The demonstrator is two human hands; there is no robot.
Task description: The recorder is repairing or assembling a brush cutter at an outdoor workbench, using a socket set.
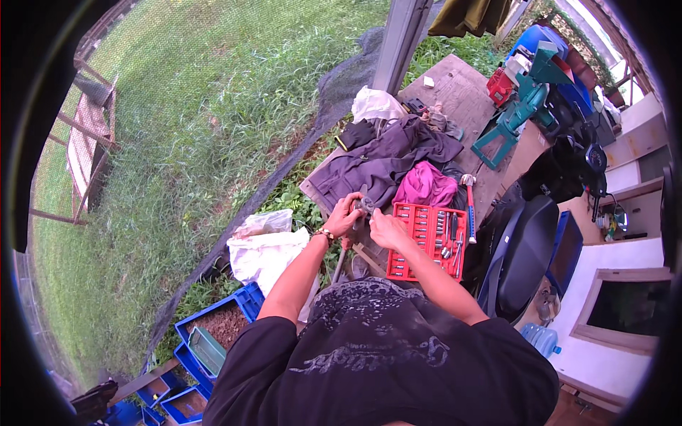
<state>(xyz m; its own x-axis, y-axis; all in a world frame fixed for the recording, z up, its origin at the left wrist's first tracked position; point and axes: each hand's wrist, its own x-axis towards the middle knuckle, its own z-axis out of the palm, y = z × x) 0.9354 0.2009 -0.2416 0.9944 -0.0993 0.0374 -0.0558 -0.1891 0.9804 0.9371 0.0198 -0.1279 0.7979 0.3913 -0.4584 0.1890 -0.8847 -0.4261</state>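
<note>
My left hand point(342, 216), with a bracelet at the wrist, is closed on a small grey metal part point(366, 204) in front of my chest. My right hand point(388, 231) is curled with its fingertips against the near side of that part. Anything else inside its grip is hidden. Just right of my right hand lies an open red socket set case point(399, 268) with rows of sockets and a few drivers. Beyond the hands, dark purple clothing point(369, 160) and a pink cloth point(426, 186) lie on the wooden table point(458, 82).
A hammer point(470, 209) with a red and blue handle lies beside the case. A green machine point(522, 106) stands on the table's far right. Close on the right is a motorbike seat point(524, 248). White sacks point(266, 255) and blue crates point(249, 298) sit at the left.
</note>
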